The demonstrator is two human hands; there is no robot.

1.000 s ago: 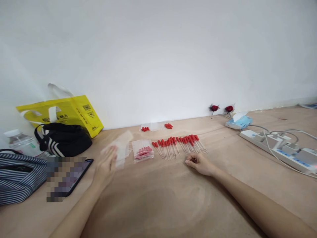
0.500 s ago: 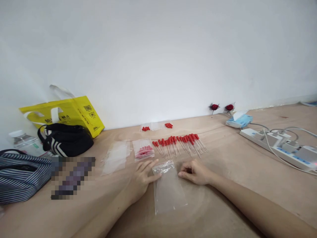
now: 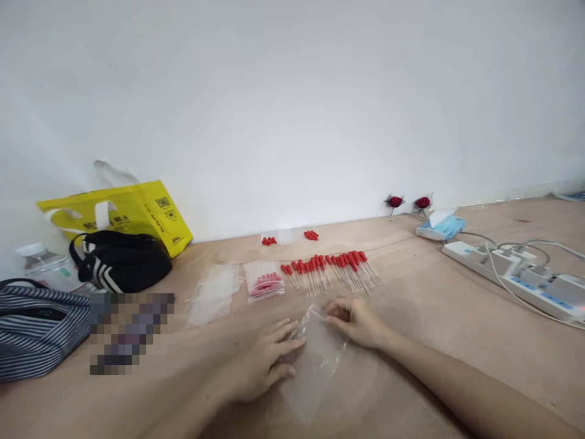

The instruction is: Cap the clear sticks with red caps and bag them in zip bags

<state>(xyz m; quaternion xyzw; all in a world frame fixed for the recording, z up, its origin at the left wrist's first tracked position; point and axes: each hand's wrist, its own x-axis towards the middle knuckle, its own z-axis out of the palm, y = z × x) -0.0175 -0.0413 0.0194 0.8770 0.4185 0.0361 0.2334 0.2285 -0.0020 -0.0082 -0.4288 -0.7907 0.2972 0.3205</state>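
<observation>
A clear plastic zip bag (image 3: 315, 366) lies on the table in front of me, its upper edge a little raised. My right hand (image 3: 356, 320) pinches it at the top right corner. At its left edge rests my left hand (image 3: 260, 363), fingers stretched apart, thumb and fingertips touching the plastic. Just beyond are several glass droppers (image 3: 315, 274) with red bulbs, laid side by side in two groups. Left of them is a zip bag of pinkish-red bulbs (image 3: 267, 280), beside flat clear bags (image 3: 214, 292).
Small bags with red bulbs (image 3: 311, 235) lie by the wall. At right are a power strip (image 3: 512, 280) with cables, a blue tissue pack (image 3: 441, 227) and two red roses (image 3: 395, 201). A yellow bag (image 3: 155, 213), black bag (image 3: 132, 262), bottle (image 3: 50, 268) and striped bag (image 3: 41, 329) stand left.
My right hand has taken hold of the zip bag's top corner, and the bag has shifted and lifted at that edge. My left hand has moved down along its left side.
</observation>
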